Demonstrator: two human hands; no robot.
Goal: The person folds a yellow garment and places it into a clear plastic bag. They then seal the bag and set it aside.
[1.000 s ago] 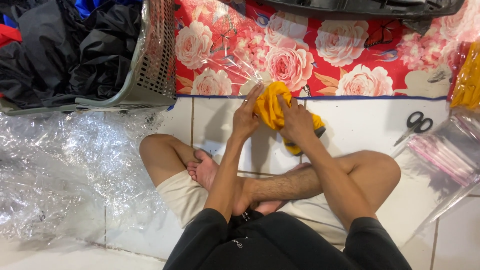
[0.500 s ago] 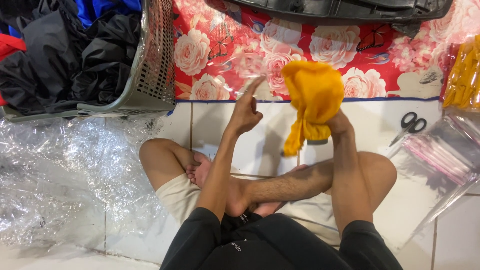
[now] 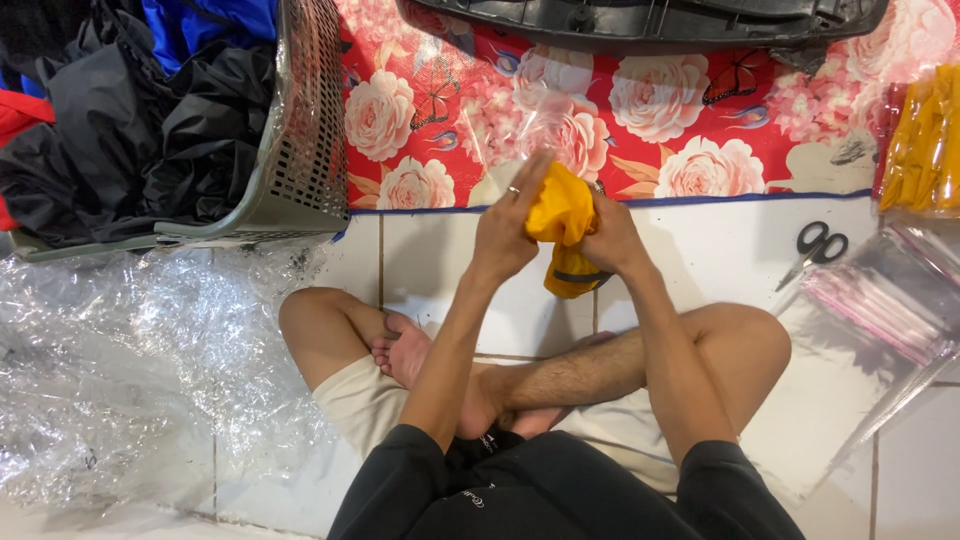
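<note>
Left hand (image 3: 505, 235): raised before the chest, forearm angled up from the lap, fingers extended upward and pressed against the left side of the yellow cloth (image 3: 565, 230); a ring shows on one finger. It also touches a clear bag (image 3: 525, 135) that rises above the cloth.

Right hand (image 3: 612, 240): forearm rising from the right knee, fingers curled and closed on the cloth's right side.

Yellow cloth: bunched between both hands, above the crossed legs, its lower end hanging free over the white floor tiles (image 3: 700, 260).

Basket (image 3: 300, 150): grey, perforated, upper left; holds dark garments (image 3: 150, 110), with blue and red pieces at the edges.

Clear sleeves (image 3: 880, 300): stacked flat, far right, pink-edged.

Yellow pack (image 3: 925, 140): upper right corner, wrapped in clear film.

Scissors (image 3: 815, 250): on the tile, well right of the hands.

Plastic film (image 3: 130, 370): crumpled, left floor.

Floral mat (image 3: 650, 110): red, beyond the hands.
</note>
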